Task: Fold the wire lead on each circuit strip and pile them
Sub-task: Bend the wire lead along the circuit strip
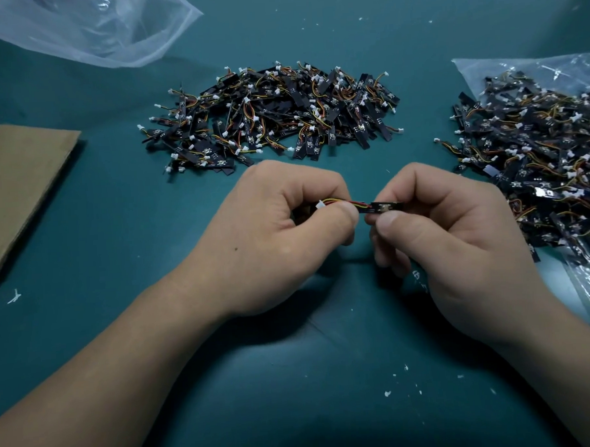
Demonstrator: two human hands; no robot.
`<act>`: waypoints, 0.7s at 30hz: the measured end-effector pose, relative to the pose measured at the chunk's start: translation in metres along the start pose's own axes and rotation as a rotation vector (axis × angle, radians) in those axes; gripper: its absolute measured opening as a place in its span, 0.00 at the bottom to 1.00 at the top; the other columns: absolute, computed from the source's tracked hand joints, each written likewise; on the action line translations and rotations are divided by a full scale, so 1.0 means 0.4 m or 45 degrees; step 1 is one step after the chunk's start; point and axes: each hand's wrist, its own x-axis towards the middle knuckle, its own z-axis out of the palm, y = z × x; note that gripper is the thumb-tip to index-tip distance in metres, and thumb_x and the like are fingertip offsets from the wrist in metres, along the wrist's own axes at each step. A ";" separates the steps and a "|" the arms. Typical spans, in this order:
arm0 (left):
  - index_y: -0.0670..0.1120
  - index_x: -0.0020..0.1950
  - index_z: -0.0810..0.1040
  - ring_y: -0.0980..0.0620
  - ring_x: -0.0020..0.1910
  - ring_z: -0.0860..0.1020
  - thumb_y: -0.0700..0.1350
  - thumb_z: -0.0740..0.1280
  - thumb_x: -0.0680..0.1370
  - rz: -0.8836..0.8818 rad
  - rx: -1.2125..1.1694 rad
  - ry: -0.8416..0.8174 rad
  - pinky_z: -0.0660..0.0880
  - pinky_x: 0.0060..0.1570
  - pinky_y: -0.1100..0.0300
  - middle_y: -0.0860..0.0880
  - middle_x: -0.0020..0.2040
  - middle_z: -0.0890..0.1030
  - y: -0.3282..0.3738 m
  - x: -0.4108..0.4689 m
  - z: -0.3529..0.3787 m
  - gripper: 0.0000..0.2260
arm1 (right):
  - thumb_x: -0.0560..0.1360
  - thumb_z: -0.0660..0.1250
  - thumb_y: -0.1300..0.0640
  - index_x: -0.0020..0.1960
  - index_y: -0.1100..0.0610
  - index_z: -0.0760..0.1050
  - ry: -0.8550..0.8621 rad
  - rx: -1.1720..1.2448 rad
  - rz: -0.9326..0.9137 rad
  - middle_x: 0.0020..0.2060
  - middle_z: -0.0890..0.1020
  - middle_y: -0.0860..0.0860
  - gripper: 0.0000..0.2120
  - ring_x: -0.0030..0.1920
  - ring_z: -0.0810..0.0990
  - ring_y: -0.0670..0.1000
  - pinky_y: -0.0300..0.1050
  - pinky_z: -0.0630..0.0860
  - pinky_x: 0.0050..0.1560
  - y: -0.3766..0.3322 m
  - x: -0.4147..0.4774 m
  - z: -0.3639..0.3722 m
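Here the left hand [270, 231] pinches the wire lead [340, 203] and the right hand [456, 236] pinches the circuit strip [386, 207], while the plastic bag [503, 70] at right holds many strips [538, 165].

We see a teal surface [100, 204] carrying a strip pile [272, 112] at upper centre, bagged strips [538, 165] right, cardboard [18, 181] left, and a clear bag [85, 26] upper left.

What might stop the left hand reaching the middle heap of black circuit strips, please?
Probably yes: only teal mat lies between the left hand and the heap of black circuit strips, though it pinches a coloured wire lead.
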 end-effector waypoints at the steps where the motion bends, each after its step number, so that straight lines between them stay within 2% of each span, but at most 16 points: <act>1: 0.45 0.32 0.78 0.46 0.27 0.68 0.43 0.65 0.75 -0.002 0.005 -0.007 0.63 0.28 0.54 0.43 0.26 0.71 0.000 0.000 0.000 0.12 | 0.73 0.65 0.51 0.42 0.55 0.76 0.006 -0.009 0.002 0.28 0.79 0.56 0.08 0.25 0.73 0.52 0.53 0.71 0.26 0.000 0.000 0.000; 6: 0.43 0.32 0.77 0.47 0.26 0.69 0.43 0.65 0.75 -0.010 0.034 -0.037 0.64 0.27 0.56 0.43 0.26 0.73 0.000 -0.002 0.002 0.12 | 0.69 0.64 0.50 0.39 0.55 0.75 0.037 -0.070 0.019 0.28 0.80 0.56 0.08 0.25 0.73 0.55 0.58 0.71 0.26 0.000 0.002 0.003; 11: 0.43 0.33 0.77 0.56 0.25 0.66 0.43 0.65 0.76 -0.004 0.068 -0.052 0.64 0.28 0.61 0.46 0.25 0.72 0.002 -0.004 0.002 0.12 | 0.68 0.63 0.51 0.39 0.56 0.74 0.040 -0.106 0.011 0.28 0.80 0.55 0.07 0.26 0.73 0.58 0.58 0.71 0.27 0.003 0.003 0.001; 19: 0.43 0.33 0.77 0.52 0.26 0.69 0.42 0.65 0.75 -0.007 0.078 -0.081 0.65 0.28 0.59 0.46 0.26 0.74 0.004 -0.004 0.001 0.11 | 0.68 0.63 0.52 0.37 0.55 0.74 0.047 -0.129 -0.001 0.27 0.79 0.57 0.07 0.26 0.73 0.59 0.59 0.71 0.27 0.003 0.005 0.000; 21: 0.43 0.33 0.77 0.53 0.26 0.68 0.41 0.65 0.74 0.002 0.087 -0.089 0.64 0.28 0.60 0.47 0.26 0.73 0.004 -0.005 -0.001 0.10 | 0.68 0.63 0.51 0.37 0.56 0.74 0.050 -0.134 -0.003 0.27 0.78 0.58 0.08 0.27 0.73 0.59 0.59 0.71 0.28 0.003 0.004 0.000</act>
